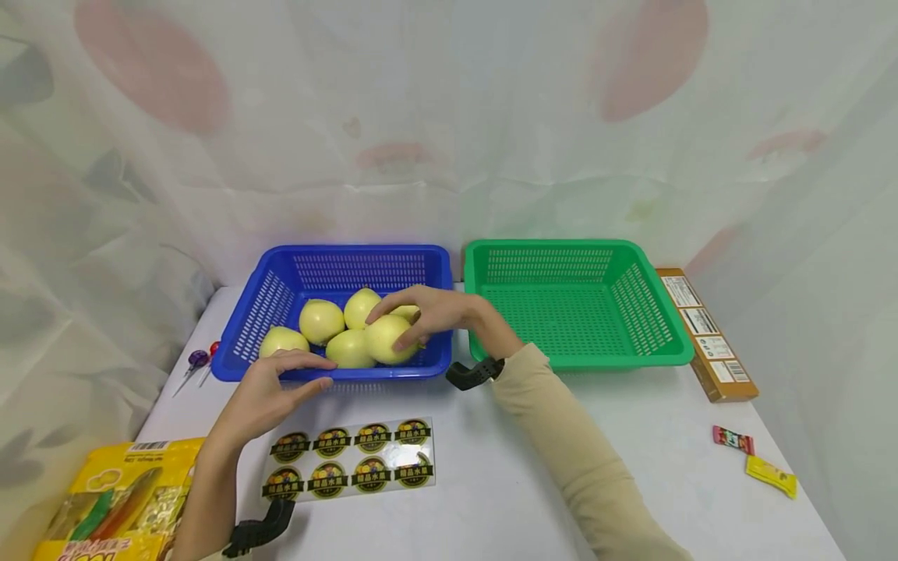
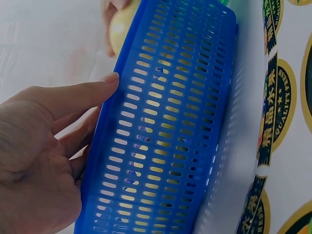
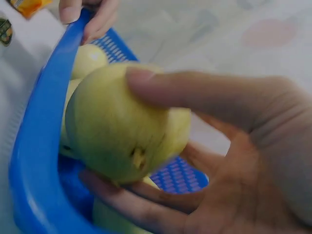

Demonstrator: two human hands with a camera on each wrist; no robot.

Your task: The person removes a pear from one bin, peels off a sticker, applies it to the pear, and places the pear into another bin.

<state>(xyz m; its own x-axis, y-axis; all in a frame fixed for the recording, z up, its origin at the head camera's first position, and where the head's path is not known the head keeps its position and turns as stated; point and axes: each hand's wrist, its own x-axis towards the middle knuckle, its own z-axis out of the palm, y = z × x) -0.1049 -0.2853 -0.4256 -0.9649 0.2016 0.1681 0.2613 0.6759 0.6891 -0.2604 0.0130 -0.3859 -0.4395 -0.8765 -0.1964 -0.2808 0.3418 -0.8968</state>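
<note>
My right hand (image 1: 443, 305) grips a round, pale yellow melon (image 3: 114, 117) above the front right part of the blue basket (image 1: 393, 374). In the right wrist view, the thumb lies across the melon's top and the fingers curl beneath it, near its stub of a stem. Several similar melons, such as one at the back left (image 1: 321, 322), lie in the basket. With its thumb on the outer side and fingers behind, my left hand (image 1: 270, 387) pinches the basket's front rim, as the left wrist view (image 2: 46, 131) shows.
A green basket (image 1: 561, 245) stands right of the blue one, beside a long brown box (image 1: 722, 366). In front lies a sheet of round stickers (image 1: 351, 461). Yellow snack bags (image 1: 115, 506) and lollipops (image 1: 199, 358) are at left, two small wrapped sweets (image 1: 770, 475) at right.
</note>
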